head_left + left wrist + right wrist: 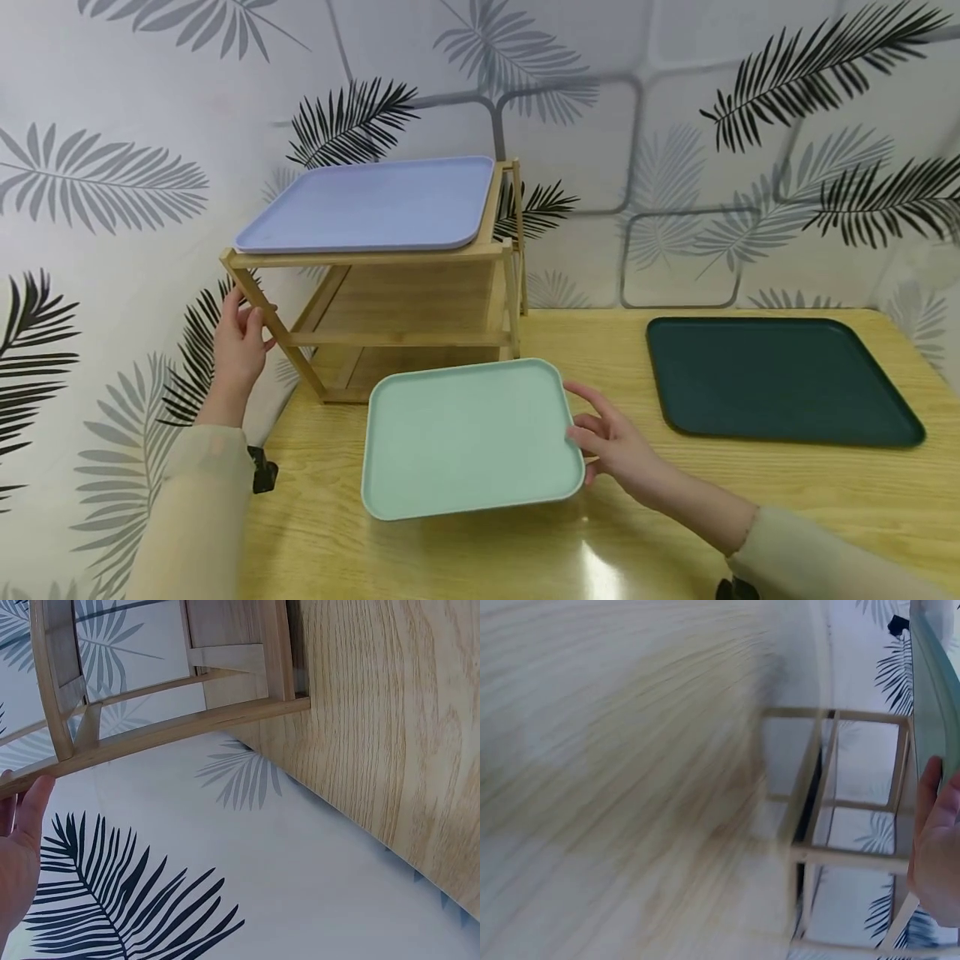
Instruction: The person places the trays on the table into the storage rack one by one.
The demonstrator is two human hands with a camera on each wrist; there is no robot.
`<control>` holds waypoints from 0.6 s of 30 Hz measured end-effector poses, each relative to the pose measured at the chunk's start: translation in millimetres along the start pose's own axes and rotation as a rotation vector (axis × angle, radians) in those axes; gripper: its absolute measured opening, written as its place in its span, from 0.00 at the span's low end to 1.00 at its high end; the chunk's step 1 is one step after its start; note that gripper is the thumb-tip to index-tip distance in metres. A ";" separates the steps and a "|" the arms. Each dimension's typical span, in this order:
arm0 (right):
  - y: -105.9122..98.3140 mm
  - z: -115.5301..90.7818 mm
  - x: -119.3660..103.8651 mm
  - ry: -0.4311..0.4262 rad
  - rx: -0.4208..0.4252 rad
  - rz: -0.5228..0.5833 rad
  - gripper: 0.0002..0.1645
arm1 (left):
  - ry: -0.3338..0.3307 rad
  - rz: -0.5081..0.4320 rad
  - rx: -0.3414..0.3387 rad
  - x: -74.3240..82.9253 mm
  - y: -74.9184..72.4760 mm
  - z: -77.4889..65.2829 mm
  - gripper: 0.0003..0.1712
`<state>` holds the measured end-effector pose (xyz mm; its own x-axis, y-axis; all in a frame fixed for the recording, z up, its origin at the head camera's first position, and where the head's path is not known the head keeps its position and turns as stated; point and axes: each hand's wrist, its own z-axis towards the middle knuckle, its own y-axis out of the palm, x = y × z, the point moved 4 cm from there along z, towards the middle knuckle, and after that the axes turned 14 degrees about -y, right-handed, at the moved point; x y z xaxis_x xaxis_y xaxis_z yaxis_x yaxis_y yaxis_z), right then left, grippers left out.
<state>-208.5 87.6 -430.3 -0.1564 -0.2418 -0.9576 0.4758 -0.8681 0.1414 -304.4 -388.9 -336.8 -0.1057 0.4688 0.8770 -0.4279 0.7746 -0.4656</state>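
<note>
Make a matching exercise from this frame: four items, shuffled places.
1. Blue tray
2. Light green tray
3. Dark green tray
4. Left hand

A. Flat on the table
B. Gripping the side of the wooden rack
C. On top of the rack
D. Held at one end by the right hand

Pairs: 1-C, 2-D, 3-A, 4-B
</note>
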 end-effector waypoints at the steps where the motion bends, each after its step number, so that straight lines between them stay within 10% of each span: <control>1: 3.5 2.9 -0.4 0.003 0.011 -0.004 0.40 | -0.001 0.001 -0.003 0.2 -0.1 0.2 0.27; 18: 49.1 37.4 -8.5 -0.023 0.146 0.027 0.38 | -0.008 0.018 -0.049 0.7 -2.5 0.8 0.27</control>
<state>-216.2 30.7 -405.9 -0.1658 -0.2743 -0.9472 0.3497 -0.9145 0.2036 -304.1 -390.8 -334.9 -0.1200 0.4799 0.8691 -0.3810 0.7861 -0.4867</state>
